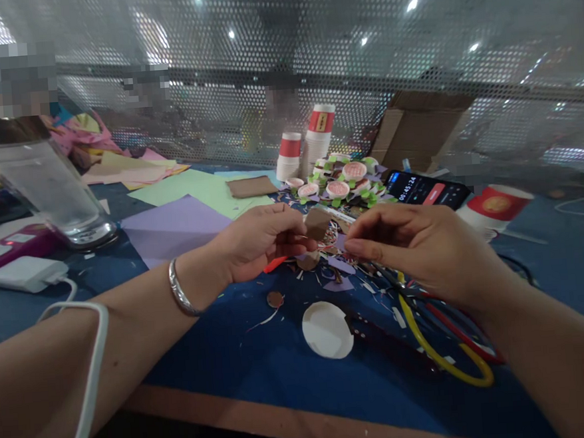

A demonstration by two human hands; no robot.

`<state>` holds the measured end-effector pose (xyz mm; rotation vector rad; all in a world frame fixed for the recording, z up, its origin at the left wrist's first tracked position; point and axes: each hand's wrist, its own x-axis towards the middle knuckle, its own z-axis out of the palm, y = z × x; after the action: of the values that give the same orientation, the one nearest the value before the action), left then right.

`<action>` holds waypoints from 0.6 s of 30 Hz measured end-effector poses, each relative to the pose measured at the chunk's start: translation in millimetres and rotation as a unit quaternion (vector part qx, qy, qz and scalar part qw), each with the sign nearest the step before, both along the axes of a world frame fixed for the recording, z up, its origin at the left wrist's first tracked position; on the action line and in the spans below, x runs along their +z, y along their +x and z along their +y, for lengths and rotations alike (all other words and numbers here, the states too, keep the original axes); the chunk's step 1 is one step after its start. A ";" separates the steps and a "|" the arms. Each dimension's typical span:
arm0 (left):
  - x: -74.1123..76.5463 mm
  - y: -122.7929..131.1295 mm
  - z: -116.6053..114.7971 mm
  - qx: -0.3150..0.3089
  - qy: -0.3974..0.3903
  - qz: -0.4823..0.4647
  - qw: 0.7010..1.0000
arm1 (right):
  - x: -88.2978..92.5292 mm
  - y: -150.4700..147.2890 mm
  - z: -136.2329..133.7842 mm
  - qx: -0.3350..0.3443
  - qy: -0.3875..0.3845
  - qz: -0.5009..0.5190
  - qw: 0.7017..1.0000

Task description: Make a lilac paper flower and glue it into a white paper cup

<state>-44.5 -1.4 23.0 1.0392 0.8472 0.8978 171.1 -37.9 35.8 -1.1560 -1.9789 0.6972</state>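
Note:
My left hand point(261, 241), with a silver bangle on its wrist, pinches a small brown paper piece point(317, 224) above the blue table point(222, 357). My right hand point(414, 247) hovers just to the right of that piece, fingers curled together; what they hold, if anything, is hidden. Under both hands lie paper scraps, a brown paper disc point(275, 299) and a white round cup cut-out point(326, 330). Yellow-handled scissors point(447, 361) and red-handled scissors point(460, 334) lie beneath my right wrist.
A cluster of paper-cup flowers point(342, 179) and stacked red-and-white cups point(311, 141) stand behind. A phone point(424, 190) shows a timer, beside it a lying cup point(496, 208). Coloured paper sheets point(182, 220), a glass jar point(44, 183) and a white charger point(26, 273) lie left. A perforated metal screen backs the table.

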 end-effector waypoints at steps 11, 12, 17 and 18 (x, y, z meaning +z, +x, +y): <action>-2.0 2.6 -4.7 -0.039 0.010 0.021 0.999 | -2.4 -6.0 1.0 -0.018 0.014 0.024 0.999; -1.8 3.2 -5.1 -0.044 0.007 0.021 0.999 | -2.8 -6.4 1.0 -0.019 0.014 0.027 0.999; -1.0 4.4 -5.9 -0.051 0.005 0.022 0.998 | -4.3 -6.7 2.0 -0.021 0.010 0.029 0.999; -1.1 4.2 -5.8 -0.052 0.007 0.022 0.998 | -4.0 -6.5 2.1 -0.022 0.009 0.027 0.999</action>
<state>-40.3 -7.2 21.9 1.1076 0.8173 0.7970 164.6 -35.8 31.8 -1.1551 -1.9056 0.6804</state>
